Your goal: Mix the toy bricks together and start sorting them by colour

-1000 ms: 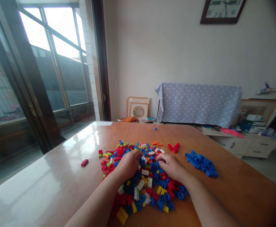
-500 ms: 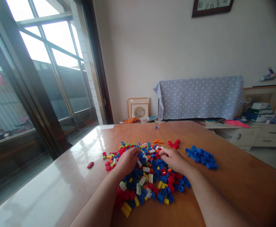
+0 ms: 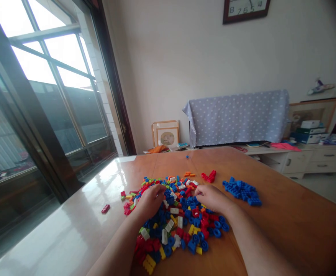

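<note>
A wide pile of mixed toy bricks [image 3: 173, 211] in red, blue, white, yellow, green and orange lies on the brown table [image 3: 285, 214]. Over its left part is my left hand [image 3: 152, 199], fingers curled together; what they hold, if anything, is hidden. My right hand [image 3: 210, 197] rests at the pile's right side with its fingers bent inward above blue bricks, and nothing can be made out in its grip. To the right of that hand sits a separate heap of blue bricks [image 3: 242, 191]. Small groups of red bricks [image 3: 208, 176] and orange bricks [image 3: 189, 174] lie behind the pile.
A lone red brick [image 3: 105, 208] lies on the left of the table, and a tiny blue piece [image 3: 187, 156] near its far edge. Beyond stand a low white cabinet [image 3: 298, 163], a cloth-covered object [image 3: 236, 119] and framed pictures [image 3: 167, 135]. Glass doors are at the left.
The view has shifted slightly. My right hand's fingers are curled in more than before. My left hand stays over the left of the pile, its fingers still bent.
</note>
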The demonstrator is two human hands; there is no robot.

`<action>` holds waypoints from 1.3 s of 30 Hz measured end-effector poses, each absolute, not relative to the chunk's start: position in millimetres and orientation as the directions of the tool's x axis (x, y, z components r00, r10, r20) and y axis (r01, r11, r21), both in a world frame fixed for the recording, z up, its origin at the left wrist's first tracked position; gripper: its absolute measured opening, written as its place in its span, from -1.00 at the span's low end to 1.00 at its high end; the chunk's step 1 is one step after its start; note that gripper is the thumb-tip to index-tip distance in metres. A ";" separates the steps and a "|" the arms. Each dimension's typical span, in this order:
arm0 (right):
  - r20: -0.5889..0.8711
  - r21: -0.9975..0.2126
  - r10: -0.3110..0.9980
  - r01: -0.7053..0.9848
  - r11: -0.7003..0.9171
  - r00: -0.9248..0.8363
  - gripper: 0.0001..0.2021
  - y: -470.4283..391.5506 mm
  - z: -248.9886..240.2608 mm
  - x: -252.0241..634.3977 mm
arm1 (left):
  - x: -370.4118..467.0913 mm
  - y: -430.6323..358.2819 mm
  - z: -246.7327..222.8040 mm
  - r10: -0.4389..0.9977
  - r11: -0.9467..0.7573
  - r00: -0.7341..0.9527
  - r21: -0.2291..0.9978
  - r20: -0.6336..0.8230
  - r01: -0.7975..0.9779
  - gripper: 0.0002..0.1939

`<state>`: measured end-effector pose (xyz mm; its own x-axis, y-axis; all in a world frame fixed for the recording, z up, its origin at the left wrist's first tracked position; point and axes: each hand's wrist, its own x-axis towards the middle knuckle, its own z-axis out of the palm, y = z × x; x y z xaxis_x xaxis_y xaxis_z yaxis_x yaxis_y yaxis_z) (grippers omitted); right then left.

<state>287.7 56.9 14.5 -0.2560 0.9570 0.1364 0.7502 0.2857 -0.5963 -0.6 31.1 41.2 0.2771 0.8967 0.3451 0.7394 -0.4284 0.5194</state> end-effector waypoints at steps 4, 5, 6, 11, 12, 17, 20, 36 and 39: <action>0.082 -0.607 0.946 0.737 0.297 -0.313 -0.79 54.0 16.5 286.8 | -0.1 31.1 40.9 0.910 -0.398 0.253 0.525 0.329 0.752 -0.75; 0.066 -0.616 0.942 0.729 0.298 -0.329 -0.73 53.1 16.7 285.8 | -0.5 31.2 40.8 0.913 -0.392 0.249 0.524 0.325 0.756 -0.75; 0.052 -0.618 0.939 0.728 0.297 -0.339 -0.67 52.4 16.6 284.5 | -0.8 31.2 40.7 0.914 -0.390 0.249 0.521 0.321 0.759 -0.75; 0.042 -0.576 0.939 0.759 0.302 -0.342 -0.65 51.2 12.3 273.4 | -0.2 27.5 43.6 0.899 -0.423 0.278 0.503 0.338 0.754 -0.79; 0.046 -0.576 0.937 0.757 0.308 -0.347 -0.68 51.0 11.3 270.6 | 0.6 26.2 44.7 0.896 -0.427 0.278 0.502 0.346 0.752 -0.79; 0.060 -0.622 0.922 0.708 0.335 -0.383 -0.72 47.0 10.1 260.4 | 5.2 21.6 49.1 0.892 -0.438 0.289 0.502 0.348 0.746 -0.79; 0.070 -0.654 0.919 0.678 0.337 -0.389 -0.76 46.2 10.1 259.8 | 7.9 20.1 49.3 0.896 -0.433 0.305 0.488 0.322 0.757 -0.77; 0.070 -0.957 0.948 0.247 0.151 -0.310 -0.69 56.6 14.5 261.8 | 14.3 18.3 45.5 0.866 -0.498 0.389 0.461 0.315 0.735 -0.80; 0.057 -0.972 0.943 0.196 0.127 -0.328 -0.70 54.7 18.2 261.7 | 14.9 18.3 44.8 0.858 -0.511 0.400 0.449 0.324 0.733 -0.79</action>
